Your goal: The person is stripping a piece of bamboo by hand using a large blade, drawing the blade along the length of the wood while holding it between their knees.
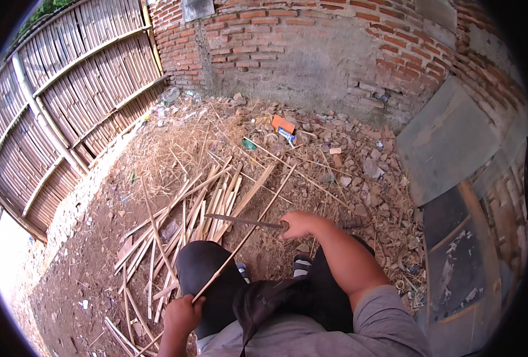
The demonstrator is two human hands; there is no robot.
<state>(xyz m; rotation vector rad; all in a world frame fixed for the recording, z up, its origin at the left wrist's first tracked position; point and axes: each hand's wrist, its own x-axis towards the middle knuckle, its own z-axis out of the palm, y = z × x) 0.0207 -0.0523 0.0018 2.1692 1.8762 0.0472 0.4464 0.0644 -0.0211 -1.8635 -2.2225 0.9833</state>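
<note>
Head view — left hand (182, 315) grips a bamboo strip (246, 232), right hand (297, 225) a long blade (243, 221).

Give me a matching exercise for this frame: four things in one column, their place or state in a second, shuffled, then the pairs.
Things:
1. long bamboo strip
2. blade
3. pile of split bamboo strips
4. bamboo fence

Places or states:
A. stands along the left side
B. held in the right hand, pointing left
C. near end gripped by the left hand, slanting up to the right
D. lies loose on the dirt ahead of the knees

Pairs: 1-C, 2-B, 3-D, 4-A
</note>
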